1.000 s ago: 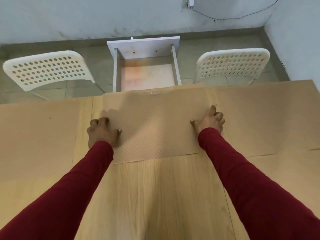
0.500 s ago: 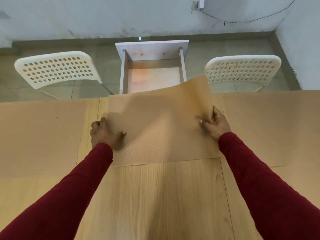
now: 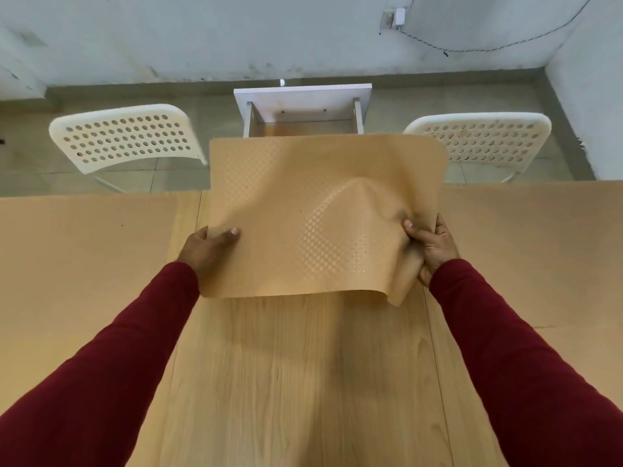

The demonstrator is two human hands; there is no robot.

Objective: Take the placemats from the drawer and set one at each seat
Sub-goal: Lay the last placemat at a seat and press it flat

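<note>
A tan placemat (image 3: 303, 210) with a dotted pattern is lifted off the wooden table (image 3: 303, 382) and held in front of me. My left hand (image 3: 205, 251) pinches its left edge, thumb on top. My right hand (image 3: 429, 247) grips its right edge, and the mat bunches there. Two more tan placemats lie flat on the table, one at the left (image 3: 84, 264) and one at the right (image 3: 532, 251). The white drawer (image 3: 303, 106) stands open past the table's far edge, its inside mostly hidden behind the lifted mat.
Two white perforated chairs stand beyond the far edge, one at the left (image 3: 124, 136) and one at the right (image 3: 485, 136). A grey wall and a tiled floor lie behind them. A wall socket with a cable (image 3: 394, 18) is at the upper right.
The middle placemat lay flat under both hands a second ago. Both hands have taken hold of its sides and raised it off the table toward me.
</note>
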